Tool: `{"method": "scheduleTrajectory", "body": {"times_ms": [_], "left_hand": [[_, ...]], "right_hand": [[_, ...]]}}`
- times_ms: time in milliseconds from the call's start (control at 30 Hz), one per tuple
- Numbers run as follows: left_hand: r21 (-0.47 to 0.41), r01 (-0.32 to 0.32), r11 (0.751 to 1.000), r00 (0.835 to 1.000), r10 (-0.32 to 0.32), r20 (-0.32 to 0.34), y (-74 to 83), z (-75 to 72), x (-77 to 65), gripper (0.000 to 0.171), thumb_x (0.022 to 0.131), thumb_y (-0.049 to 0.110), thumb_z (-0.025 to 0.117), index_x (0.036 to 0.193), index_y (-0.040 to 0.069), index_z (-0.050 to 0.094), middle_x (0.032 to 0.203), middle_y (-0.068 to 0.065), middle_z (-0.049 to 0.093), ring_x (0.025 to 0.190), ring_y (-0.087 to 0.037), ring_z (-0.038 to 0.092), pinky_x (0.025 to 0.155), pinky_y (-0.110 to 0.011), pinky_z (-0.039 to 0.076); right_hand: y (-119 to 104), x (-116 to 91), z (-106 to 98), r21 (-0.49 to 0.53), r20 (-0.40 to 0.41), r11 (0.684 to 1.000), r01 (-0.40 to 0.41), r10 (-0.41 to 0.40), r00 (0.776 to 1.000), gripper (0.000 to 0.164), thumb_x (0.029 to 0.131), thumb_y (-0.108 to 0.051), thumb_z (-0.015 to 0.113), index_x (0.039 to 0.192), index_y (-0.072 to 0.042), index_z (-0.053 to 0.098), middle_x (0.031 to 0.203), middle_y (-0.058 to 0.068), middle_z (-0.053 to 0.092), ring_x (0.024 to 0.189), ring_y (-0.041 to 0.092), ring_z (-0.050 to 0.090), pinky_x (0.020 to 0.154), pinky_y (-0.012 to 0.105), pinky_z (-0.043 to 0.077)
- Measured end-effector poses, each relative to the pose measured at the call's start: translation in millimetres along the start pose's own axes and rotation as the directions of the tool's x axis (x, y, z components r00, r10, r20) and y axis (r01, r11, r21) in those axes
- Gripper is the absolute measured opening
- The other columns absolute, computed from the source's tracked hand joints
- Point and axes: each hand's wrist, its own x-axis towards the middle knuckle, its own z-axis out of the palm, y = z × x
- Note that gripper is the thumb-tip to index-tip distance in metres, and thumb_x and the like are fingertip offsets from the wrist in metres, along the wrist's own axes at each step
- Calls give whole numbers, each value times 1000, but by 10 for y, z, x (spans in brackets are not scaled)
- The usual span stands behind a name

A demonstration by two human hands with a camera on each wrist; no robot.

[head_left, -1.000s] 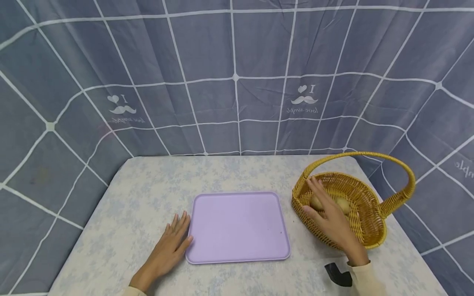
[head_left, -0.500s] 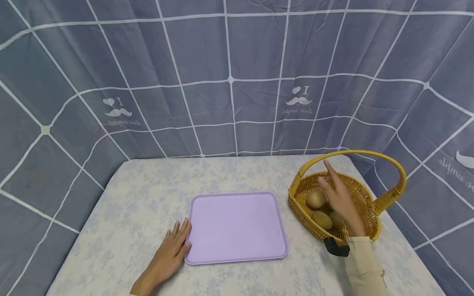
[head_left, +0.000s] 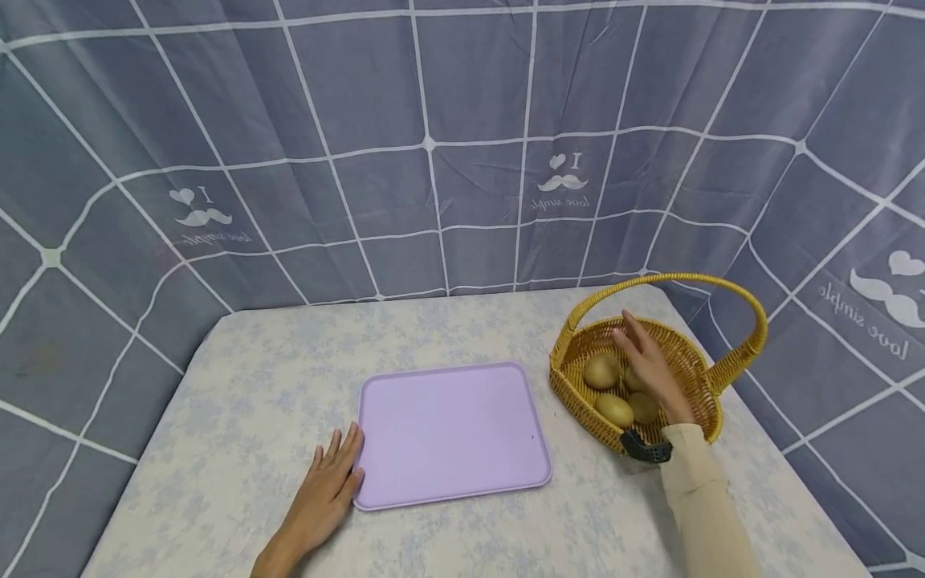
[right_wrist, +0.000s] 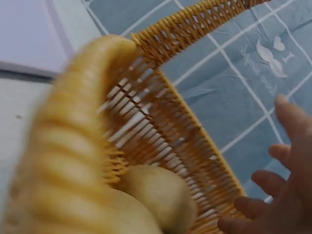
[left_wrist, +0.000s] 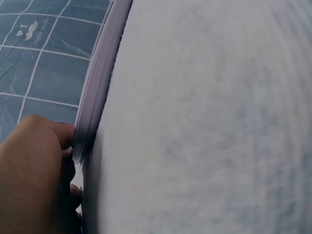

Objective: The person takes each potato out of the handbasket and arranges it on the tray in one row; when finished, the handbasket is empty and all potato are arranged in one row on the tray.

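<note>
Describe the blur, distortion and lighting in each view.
Head view: sharp and evenly lit, but the wide lens bows the curtain grid lines. Left wrist view: the tablecloth is a soft blur, while the tray edge by the left hand is clearer. Right wrist view: the basket rim is smeared, and the right hand is soft too.

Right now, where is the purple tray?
In the head view, the purple tray lies flat mid-table, the left hand touching its left edge, the wicker basket to its right.

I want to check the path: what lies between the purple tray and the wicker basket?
Only a bare strip of tablecloth separates the tray from the basket; the head view shows this.
</note>
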Motion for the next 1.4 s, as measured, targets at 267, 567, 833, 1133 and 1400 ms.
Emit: {"method": "scheduleTrajectory", "body": {"times_ms": [267, 567, 833, 1133, 1400], "left_hand": [[-3, 10, 1000, 1000, -10, 1, 3, 23, -11, 55, 105, 33, 35, 153, 11, 21, 159, -5, 15, 146, -36, 8, 119, -39, -10], [-3, 16, 1000, 1000, -16, -18, 26, 25, -20, 54, 105, 33, 36, 152, 10, 23, 159, -4, 17, 146, -36, 10, 119, -40, -10], [-9, 16, 1000, 1000, -16, -22, 33, 25, -26, 54, 105, 32, 37, 152, 9, 24, 159, -4, 18, 146, -37, 11, 119, -39, -10], [-3, 21, 1000, 999, -21, -29, 28, 38, 6, 55, 104, 33, 38, 152, 11, 24, 158, -2, 19, 146, -35, 12, 119, -38, -9], [4, 27, 1000, 999, -27, -40, 24, 28, -16, 54, 104, 31, 40, 152, 11, 26, 158, -1, 21, 146, -35, 14, 119, -40, -7]], "right_hand": [[245, -15, 89, -55, 162, 994, -91, 99, 982, 68, 99, -24, 55, 153, -3, 19, 155, 27, 19, 140, 47, 21, 111, 60, 23], [249, -56, 172, -218, 154, 967, -135, 171, 973, 60, 94, -11, 61, 145, 6, 34, 134, 36, 43, 112, 47, 51, 88, 50, 49], [251, -60, 174, -276, 115, 954, -121, 158, 981, 59, 91, -15, 67, 140, 6, 42, 128, 33, 51, 105, 41, 57, 82, 45, 51], [67, -148, 72, -285, 91, 959, -6, 33, 995, 57, 93, -19, 65, 139, 7, 45, 130, 32, 51, 113, 46, 54, 85, 43, 51], [-338, -428, -121, -110, 29, 993, 42, -39, 999, 59, 92, -24, 66, 144, -7, 43, 137, 13, 51, 109, 8, 58, 78, 16, 51]]}}
